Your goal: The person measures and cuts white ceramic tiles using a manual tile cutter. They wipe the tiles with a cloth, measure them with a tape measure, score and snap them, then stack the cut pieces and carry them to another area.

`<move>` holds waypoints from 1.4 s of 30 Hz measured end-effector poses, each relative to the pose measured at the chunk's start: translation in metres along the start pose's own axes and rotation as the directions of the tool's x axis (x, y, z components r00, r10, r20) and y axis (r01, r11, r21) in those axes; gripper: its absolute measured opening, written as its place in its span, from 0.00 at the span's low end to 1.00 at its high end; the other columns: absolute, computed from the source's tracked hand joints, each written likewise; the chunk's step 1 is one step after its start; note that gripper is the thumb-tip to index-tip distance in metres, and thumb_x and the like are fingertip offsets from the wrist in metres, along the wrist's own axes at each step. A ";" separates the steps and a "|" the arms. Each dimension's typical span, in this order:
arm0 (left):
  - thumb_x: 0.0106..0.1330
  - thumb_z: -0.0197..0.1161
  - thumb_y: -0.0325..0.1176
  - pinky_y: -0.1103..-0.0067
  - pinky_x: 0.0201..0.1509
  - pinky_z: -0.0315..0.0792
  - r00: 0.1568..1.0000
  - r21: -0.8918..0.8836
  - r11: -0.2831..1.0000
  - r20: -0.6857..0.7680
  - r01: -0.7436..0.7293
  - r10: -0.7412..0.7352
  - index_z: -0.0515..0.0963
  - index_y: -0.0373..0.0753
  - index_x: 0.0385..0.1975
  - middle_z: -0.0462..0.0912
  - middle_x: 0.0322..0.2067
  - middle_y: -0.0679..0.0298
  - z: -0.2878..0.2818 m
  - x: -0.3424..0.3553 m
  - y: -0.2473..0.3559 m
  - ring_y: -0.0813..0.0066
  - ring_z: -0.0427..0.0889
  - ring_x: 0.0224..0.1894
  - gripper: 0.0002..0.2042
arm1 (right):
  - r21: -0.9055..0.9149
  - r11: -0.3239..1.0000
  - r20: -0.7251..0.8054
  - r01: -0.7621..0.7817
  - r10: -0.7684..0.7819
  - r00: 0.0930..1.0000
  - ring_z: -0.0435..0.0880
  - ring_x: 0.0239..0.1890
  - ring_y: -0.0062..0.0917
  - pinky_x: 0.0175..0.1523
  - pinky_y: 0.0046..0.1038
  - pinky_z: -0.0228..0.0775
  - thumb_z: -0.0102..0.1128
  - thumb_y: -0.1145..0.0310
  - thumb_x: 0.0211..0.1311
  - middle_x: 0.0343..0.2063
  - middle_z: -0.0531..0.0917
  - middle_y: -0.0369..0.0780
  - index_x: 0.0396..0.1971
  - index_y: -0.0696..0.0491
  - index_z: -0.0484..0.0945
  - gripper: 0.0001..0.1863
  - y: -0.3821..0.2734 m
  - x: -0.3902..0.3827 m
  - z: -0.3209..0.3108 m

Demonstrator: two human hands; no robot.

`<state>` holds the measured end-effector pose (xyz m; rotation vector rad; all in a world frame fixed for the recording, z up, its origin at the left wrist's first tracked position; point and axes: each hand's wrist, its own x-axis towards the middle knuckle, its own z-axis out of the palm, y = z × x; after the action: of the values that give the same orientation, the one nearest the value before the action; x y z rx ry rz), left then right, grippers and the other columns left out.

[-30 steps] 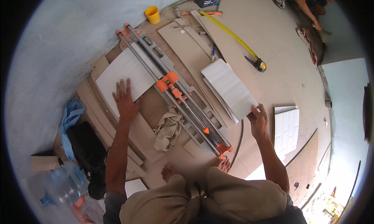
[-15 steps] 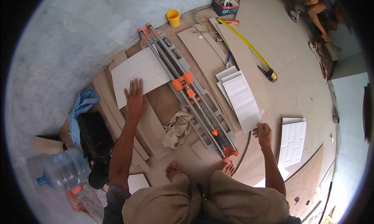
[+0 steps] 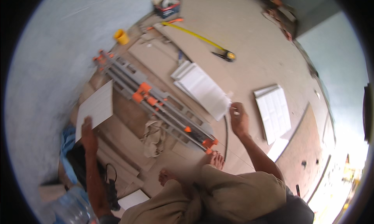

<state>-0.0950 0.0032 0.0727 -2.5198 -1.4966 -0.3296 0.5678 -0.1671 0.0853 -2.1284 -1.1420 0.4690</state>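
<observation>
My left hand (image 3: 89,132) grips the near edge of a white tile (image 3: 96,107), its fingers blurred on the tile's face. The tile is tilted beside the grey and orange tile cutter (image 3: 165,107), apart from its rails. My right hand (image 3: 239,116) is closed, fingers curled, close to the near corner of a small stack of white tiles (image 3: 202,89). A tiny whitish spot shows at its fingers, too small to name. A crumpled beige cloth (image 3: 154,138) lies between the cutter and my feet.
A tape measure (image 3: 230,55), its yellow blade pulled out, lies beyond the stack. More white tiles (image 3: 274,111) lie at the right. A yellow cup (image 3: 121,37) and an open box (image 3: 166,7) stand by the wall. A water bottle (image 3: 72,206) is at lower left. Another person is partly visible at top right.
The view has turned. My left hand has drawn the white tile away from the cutter's rails, leftward. My right hand stays near the corner of the tile stack.
</observation>
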 end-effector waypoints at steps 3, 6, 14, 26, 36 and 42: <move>0.64 0.49 0.12 0.60 0.77 0.62 0.997 0.035 0.997 0.038 0.072 -0.074 0.70 0.35 0.69 0.76 0.66 0.49 -0.038 -0.022 -0.008 0.50 0.72 0.70 0.30 | 0.225 0.974 0.114 -0.009 -0.017 0.993 0.88 0.45 0.39 0.48 0.37 0.81 0.59 0.64 0.74 0.46 0.85 0.47 0.49 0.54 0.78 0.12 -0.044 -0.001 0.014; 0.68 0.50 0.13 0.60 0.77 0.63 0.982 0.088 0.991 0.153 0.102 -0.115 0.71 0.34 0.67 0.77 0.65 0.49 -0.081 -0.017 0.024 0.50 0.74 0.69 0.26 | 0.300 0.954 0.265 -0.026 -0.057 0.963 0.88 0.43 0.38 0.48 0.36 0.80 0.58 0.62 0.75 0.45 0.85 0.47 0.49 0.55 0.79 0.13 -0.081 -0.027 0.006; 0.71 0.53 0.17 0.53 0.76 0.64 0.998 0.018 0.999 0.044 -0.051 0.051 0.72 0.34 0.65 0.80 0.62 0.49 -0.186 -0.003 0.114 0.49 0.76 0.68 0.22 | 0.503 0.680 0.855 -0.533 -0.300 0.424 0.86 0.50 0.33 0.57 0.35 0.78 0.42 0.37 0.79 0.48 0.85 0.44 0.49 0.58 0.80 0.35 -0.159 -0.058 0.036; 0.74 0.59 0.27 0.48 0.73 0.67 0.812 -0.233 0.783 -0.060 -0.577 0.580 0.73 0.36 0.64 0.81 0.61 0.51 -0.172 0.091 0.260 0.50 0.77 0.68 0.19 | 0.603 0.100 0.798 -0.792 -0.095 0.595 0.71 0.68 0.38 0.72 0.41 0.66 0.65 0.47 0.70 0.66 0.72 0.48 0.71 0.61 0.59 0.43 -0.171 -0.062 -0.035; 0.79 0.54 0.40 0.41 0.78 0.52 0.798 -0.227 0.769 -0.266 -0.597 0.541 0.70 0.47 0.69 0.76 0.66 0.58 -0.135 0.098 0.302 0.56 0.71 0.72 0.21 | 0.883 0.198 0.328 -0.426 0.389 0.861 0.76 0.63 0.34 0.69 0.39 0.69 0.52 0.55 0.79 0.59 0.77 0.43 0.67 0.58 0.67 0.28 -0.030 -0.049 -0.134; 0.79 0.54 0.37 0.48 0.80 0.53 0.930 -0.241 0.898 -0.059 -0.367 0.364 0.71 0.43 0.68 0.76 0.66 0.59 -0.120 0.077 0.247 0.58 0.71 0.72 0.21 | 0.915 0.286 0.110 -0.284 0.501 0.859 0.78 0.62 0.35 0.68 0.37 0.72 0.52 0.55 0.79 0.58 0.80 0.43 0.64 0.60 0.72 0.26 0.098 -0.034 -0.203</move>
<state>0.1474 -0.0815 0.1966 -2.9149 -0.9923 -0.4959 0.7262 -0.3124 0.1609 -1.3158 -0.0354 0.8491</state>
